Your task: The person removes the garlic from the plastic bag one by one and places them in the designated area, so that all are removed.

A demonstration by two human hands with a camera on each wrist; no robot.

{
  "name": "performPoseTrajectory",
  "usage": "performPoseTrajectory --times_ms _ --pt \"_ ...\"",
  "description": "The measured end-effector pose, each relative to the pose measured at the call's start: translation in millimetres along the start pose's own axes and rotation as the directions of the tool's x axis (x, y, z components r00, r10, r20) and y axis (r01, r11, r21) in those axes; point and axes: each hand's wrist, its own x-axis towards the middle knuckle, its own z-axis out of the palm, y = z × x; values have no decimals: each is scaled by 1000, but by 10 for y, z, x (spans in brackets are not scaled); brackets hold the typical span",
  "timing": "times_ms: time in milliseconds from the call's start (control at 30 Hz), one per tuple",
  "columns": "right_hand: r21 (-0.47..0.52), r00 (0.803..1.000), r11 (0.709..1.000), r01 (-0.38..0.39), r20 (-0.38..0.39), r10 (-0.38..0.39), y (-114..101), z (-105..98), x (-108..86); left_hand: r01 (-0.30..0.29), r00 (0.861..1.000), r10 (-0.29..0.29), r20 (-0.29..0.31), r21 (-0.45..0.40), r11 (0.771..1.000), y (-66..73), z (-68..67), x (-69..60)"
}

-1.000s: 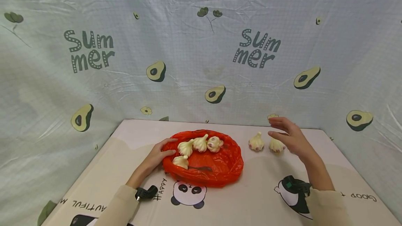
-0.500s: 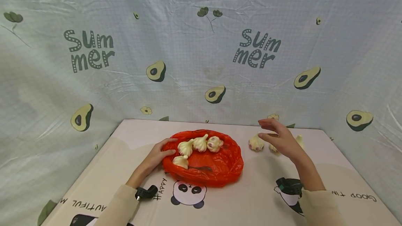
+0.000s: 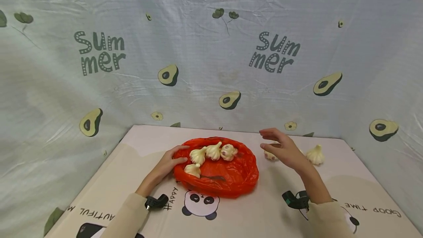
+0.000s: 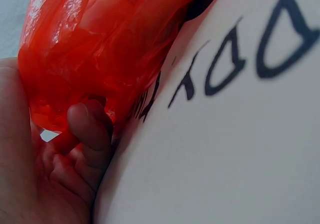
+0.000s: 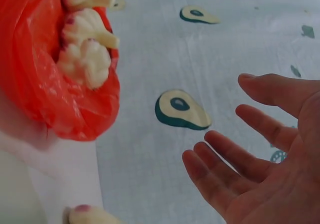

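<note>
A red plastic bag [image 3: 244,183] lies with its mouth spread wide, and several garlic bulbs [image 3: 213,151] sit in its far and left part. My left hand [image 3: 166,164] holds the bag's left rim; in the left wrist view, curled fingers [image 4: 87,126] lie against the red plastic [image 4: 105,44]. Right of the bag, my right hand [image 3: 284,151] hovers with spread fingers and nothing in it. Partly hidden behind it is a garlic bulb [image 3: 270,155] on the table. Another garlic bulb [image 3: 315,155] stands farther right, and one between them is almost wholly covered by the hand.
The pale table [image 3: 251,216] has printed pandas and lettering. A cloth [image 3: 198,47] with avocado prints hangs behind it and along both sides. Each wrist wears a small black camera [image 3: 295,200].
My right hand has moved left, from near the middle loose bulb to the leftmost one, uncovering the rightmost bulb. The left hand stays on the bag. The head view has shifted slightly.
</note>
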Motion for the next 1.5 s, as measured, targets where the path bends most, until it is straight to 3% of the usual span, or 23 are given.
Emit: performPoseTrajectory --times_ms 200,367,700,933,1100,1200,1500 --pt "52 999 999 -15 33 13 -50 148 78 -2 1000 2 1 -7 1000 20 9 -2" --pt "64 996 998 20 86 -25 -89 290 166 4 1000 -4 -1 -7 1000 22 18 -3" --pt "40 973 999 27 230 -35 -259 612 405 5 1000 -5 -4 -1 1000 9 24 -3" --pt "28 939 996 79 333 -84 -350 797 575 3 1000 -3 -1 -6 1000 8 23 -6" --pt "13 911 999 41 411 -43 -399 925 669 0 1000 0 -6 5 1000 14 26 -8" --pt "-8 889 1000 20 457 -14 -446 1008 717 -8 1000 8 -5 11 1000 15 26 -8" --pt "-52 813 997 62 582 -21 -548 1246 833 -15 1000 16 -2 21 1000 13 9 -13"
